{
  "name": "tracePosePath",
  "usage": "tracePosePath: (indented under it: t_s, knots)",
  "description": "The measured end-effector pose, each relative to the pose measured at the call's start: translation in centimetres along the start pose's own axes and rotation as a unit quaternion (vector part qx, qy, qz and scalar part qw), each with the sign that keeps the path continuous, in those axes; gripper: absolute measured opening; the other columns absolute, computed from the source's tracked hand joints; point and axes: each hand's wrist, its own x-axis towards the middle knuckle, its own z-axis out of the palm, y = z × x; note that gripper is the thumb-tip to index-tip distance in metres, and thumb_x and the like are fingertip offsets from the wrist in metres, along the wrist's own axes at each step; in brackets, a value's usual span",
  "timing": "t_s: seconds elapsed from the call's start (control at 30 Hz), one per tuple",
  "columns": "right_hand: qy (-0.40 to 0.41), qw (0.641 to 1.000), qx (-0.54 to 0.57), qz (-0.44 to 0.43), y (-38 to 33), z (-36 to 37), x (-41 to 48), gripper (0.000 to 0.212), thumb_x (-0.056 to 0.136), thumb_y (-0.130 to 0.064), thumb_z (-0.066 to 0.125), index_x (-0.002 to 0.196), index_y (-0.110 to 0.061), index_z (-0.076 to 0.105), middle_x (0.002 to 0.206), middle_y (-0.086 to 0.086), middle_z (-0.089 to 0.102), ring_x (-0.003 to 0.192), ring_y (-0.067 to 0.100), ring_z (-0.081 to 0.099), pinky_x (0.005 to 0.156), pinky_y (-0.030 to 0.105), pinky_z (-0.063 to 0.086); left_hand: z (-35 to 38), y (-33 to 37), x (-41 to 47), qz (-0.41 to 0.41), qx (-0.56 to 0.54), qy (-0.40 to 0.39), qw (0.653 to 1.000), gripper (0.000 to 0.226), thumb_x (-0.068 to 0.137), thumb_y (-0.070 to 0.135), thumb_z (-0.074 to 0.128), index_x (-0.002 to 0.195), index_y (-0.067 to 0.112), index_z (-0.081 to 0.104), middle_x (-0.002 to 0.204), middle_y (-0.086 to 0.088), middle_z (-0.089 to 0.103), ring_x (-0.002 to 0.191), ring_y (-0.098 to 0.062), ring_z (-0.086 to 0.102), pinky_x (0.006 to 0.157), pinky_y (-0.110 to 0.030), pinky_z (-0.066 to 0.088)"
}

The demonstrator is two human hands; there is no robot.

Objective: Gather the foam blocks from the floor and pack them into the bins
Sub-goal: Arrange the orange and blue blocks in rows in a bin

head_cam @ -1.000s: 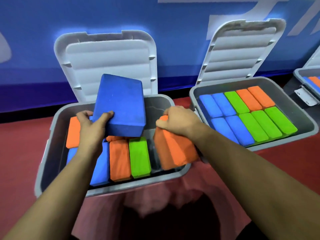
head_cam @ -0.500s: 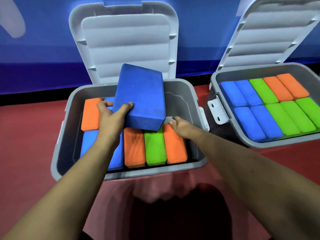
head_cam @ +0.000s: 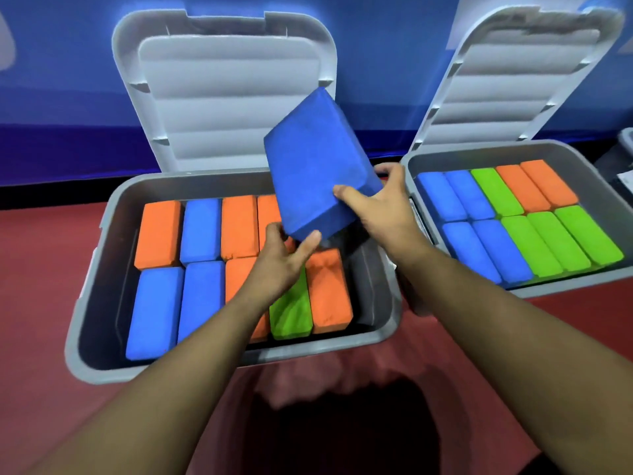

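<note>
Blue foam block is held in the air, tilted, over the back right part of the left bin, touching only the hands.

Writing: white markings on the blue wall, cropped at the frame edge, unreadable.

Left hand pinches the block's lower corner, thumb on the near face, fingers underneath. Right hand grips the block's right edge, thumb across the near face, fingers curled round behind. Both forearms come in from the near side.

Packed blocks in left bin: back row orange, blue, orange, orange; front row blue, blue, orange, green, orange. Right bin sits just beside it, with two rows of blue, green and orange. Both lids stand open against the wall. Red floor.
</note>
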Motion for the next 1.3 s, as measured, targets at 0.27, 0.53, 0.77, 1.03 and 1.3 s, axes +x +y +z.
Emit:
tracePosePath:
  t_s: [0.27, 0.53, 0.77, 1.03, 1.3]
  knots:
    - [0.028, 0.964, -0.241, -0.112, -3.2, -3.3, 1.6, 0.058, 0.076, -0.041, 0.065, 0.127, -0.025, 0.042, 0.124, -0.007, 0.050, 0.103, 0.018, 0.052, 0.084, 0.035, 0.044, 2.3, -6.6, -2.1, -0.075, 0.495, -0.121, 0.857, 0.127, 0.067, 0.096, 0.029, 0.154, 0.017, -0.017, 0.158, -0.009, -0.032, 0.145, -0.024, -0.031, 0.116, -0.060, -0.012]
    - [-0.009, 0.923, -0.359, -0.141, -3.3, -1.5, 4.3, 0.066, 0.088, -0.053, 0.056, 0.143, -0.023, 0.039, 0.127, 0.012, 0.057, 0.118, 0.034, 0.051, 0.093, 0.039, 0.040, 2.5, -6.4, -2.1, -0.077, 0.549, -0.155, 0.817, 0.133, 0.062, 0.099, 0.025, 0.148, 0.013, -0.030, 0.152, -0.013, -0.042, 0.142, -0.027, -0.036, 0.114, -0.063, -0.011]
    - [-0.133, 0.879, -0.457, -0.034, 1.3, 6.0, 9.5, 0.077, 0.091, -0.066, 0.041, 0.149, -0.016, 0.028, 0.141, 0.023, 0.045, 0.127, 0.042, 0.044, 0.093, 0.044, 0.041, 2.1, -6.2, -1.8, -0.083, 0.513, -0.173, 0.837, 0.132, 0.064, 0.096, 0.035, 0.152, 0.018, -0.023, 0.156, -0.007, -0.035, 0.144, -0.022, -0.033, 0.115, -0.060, -0.012]
    - [-0.180, 0.881, -0.436, 0.041, 9.5, 9.9, 10.4, 0.076, 0.100, -0.058, 0.022, 0.157, -0.017, -0.006, 0.159, 0.023, 0.001, 0.136, 0.050, 0.029, 0.113, 0.054, 0.025, -6.5, -9.3, 3.2, 0.088, 0.394, 0.008, 0.915, 0.076, 0.083, 0.067, 0.035, 0.144, 0.023, 0.045, 0.139, -0.006, 0.048, 0.132, -0.027, 0.044, 0.105, -0.050, 0.035]
    - [-0.061, 0.868, -0.492, -0.041, 14.4, 13.6, 9.7, 0.067, 0.102, -0.053, 0.029, 0.155, -0.014, 0.021, 0.151, 0.021, 0.029, 0.128, 0.041, 0.042, 0.103, 0.052, 0.037, -6.5, -13.4, 4.0, 0.083, 0.539, 0.045, 0.837, 0.073, 0.090, 0.072, 0.022, 0.155, 0.038, 0.015, 0.165, -0.003, 0.007, 0.152, -0.017, 0.005, 0.121, -0.052, 0.004]
